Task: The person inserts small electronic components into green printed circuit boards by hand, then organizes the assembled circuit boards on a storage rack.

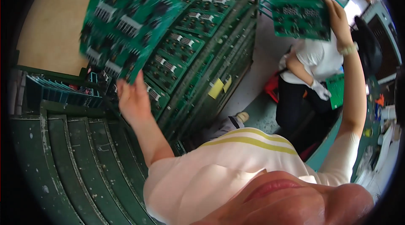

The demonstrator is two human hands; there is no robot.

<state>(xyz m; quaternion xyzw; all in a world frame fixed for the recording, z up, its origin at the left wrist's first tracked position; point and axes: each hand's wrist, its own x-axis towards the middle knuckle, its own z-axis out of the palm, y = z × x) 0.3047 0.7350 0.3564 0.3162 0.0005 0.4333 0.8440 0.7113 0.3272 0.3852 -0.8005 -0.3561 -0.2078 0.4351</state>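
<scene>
You can read no words, numbers or signs anywhere in view. The places where writing might stand are these: a yellow tag [216, 88] and a smaller yellow slip [228, 84] just beside it on the side of the dark green rack [240, 58], both too small to make out. Any markings on the blurred circuit board [145, 7] in your left hand [136, 100] and on the second circuit board [300, 20] in your right hand [337, 18] are illegible to you.
</scene>
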